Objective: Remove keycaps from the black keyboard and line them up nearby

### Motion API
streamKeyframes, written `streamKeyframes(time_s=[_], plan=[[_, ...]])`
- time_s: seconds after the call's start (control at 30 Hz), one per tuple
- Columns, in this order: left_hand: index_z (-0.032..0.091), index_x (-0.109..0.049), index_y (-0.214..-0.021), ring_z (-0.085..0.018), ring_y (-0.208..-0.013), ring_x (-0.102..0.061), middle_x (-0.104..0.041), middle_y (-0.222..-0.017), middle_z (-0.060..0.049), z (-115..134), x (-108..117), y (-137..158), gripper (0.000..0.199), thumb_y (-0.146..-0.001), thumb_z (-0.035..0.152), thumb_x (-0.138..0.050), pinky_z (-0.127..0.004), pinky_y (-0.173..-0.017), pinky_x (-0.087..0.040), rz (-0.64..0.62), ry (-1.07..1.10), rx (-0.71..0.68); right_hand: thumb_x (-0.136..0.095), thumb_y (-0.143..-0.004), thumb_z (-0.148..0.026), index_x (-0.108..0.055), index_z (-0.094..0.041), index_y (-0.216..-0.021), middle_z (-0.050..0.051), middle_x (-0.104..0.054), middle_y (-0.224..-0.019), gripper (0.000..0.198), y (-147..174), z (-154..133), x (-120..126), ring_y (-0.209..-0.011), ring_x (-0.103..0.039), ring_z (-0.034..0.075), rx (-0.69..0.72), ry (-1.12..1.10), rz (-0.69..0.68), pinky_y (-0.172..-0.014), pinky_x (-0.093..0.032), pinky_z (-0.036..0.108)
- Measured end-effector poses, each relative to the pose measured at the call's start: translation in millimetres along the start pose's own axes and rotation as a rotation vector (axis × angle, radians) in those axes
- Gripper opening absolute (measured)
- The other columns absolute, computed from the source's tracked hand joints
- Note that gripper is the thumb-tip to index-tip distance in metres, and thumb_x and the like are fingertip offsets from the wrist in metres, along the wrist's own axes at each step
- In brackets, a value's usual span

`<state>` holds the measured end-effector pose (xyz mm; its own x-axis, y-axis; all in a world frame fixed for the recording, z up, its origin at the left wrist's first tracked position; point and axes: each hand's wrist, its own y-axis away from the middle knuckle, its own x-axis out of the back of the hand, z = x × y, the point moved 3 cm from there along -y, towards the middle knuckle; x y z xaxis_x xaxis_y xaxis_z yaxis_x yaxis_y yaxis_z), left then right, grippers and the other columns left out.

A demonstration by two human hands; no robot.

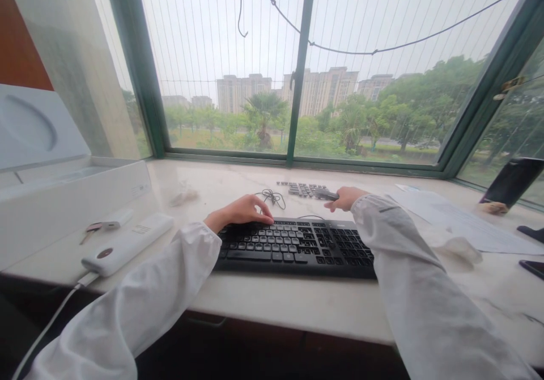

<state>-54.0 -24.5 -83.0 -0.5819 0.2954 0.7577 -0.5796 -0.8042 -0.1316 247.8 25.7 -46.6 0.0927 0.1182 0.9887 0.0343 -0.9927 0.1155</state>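
A black keyboard (pixel 272 255) lies on the sill-like white table. Its left part carries keycaps, while bare key sockets (pixel 348 243) show on the right. My left hand (pixel 244 210) is at the keyboard's back edge, fingers bent and thumb along its top; the fingertips are partly hidden. Beyond the keyboard, my right hand (pixel 346 197) is closed around a dark grey tool (pixel 326 194), whose exact kind I cannot make out. The tool is over or beside loose keycaps (pixel 300 189) laid out in rows. A coiled black cable (pixel 272 197) lies left of them.
At left stand an open white box (pixel 76 215), a white power bank (pixel 127 244) with a cable, and a key (pixel 91 231). Paper sheets (pixel 463 218), a crumpled tissue (pixel 461 250) and a propped phone (pixel 512 181) are at right. A window (pixel 293 113) rises behind.
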Motion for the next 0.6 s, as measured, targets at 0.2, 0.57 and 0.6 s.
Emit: streamKeyframes(time_s=[0.2,0.57,0.6], plan=[[0.019,-0.076,-0.083,-0.017,-0.084,-0.062,-0.073,-0.084,-0.003,5.3,0.7,1.0,0.035,-0.069,0.051,-0.07,-0.028,-0.083,-0.042,0.007,0.004,-0.005,-0.077,-0.051,-0.061,-0.069,-0.018,-0.062,0.003,-0.056,-0.055,0.045,32.1,-16.6,4.6,-0.05,-0.049,0.015,0.15,-0.034,-0.281,-0.053,-0.035,0.031],[0.019,-0.075,-0.083,-0.016,-0.082,-0.061,-0.072,-0.083,-0.004,8.0,1.0,1.6,0.034,-0.07,0.05,-0.07,-0.028,-0.081,-0.041,-0.002,0.002,-0.006,-0.087,-0.038,-0.018,-0.066,-0.016,-0.05,0.004,-0.061,-0.051,0.025,42.6,-39.9,-16.2,-0.056,-0.058,0.017,0.161,-0.19,-0.506,-0.05,-0.043,0.027],[0.019,-0.075,-0.083,-0.016,-0.08,-0.061,-0.072,-0.082,-0.004,8.2,1.0,1.7,0.034,-0.07,0.05,-0.07,-0.028,-0.08,-0.041,-0.002,0.0,-0.006,-0.087,-0.037,-0.018,-0.065,-0.016,-0.049,0.003,-0.061,-0.05,0.025,40.4,-38.3,-18.7,-0.055,-0.058,0.016,0.191,-0.197,-0.492,-0.05,-0.043,0.026]])
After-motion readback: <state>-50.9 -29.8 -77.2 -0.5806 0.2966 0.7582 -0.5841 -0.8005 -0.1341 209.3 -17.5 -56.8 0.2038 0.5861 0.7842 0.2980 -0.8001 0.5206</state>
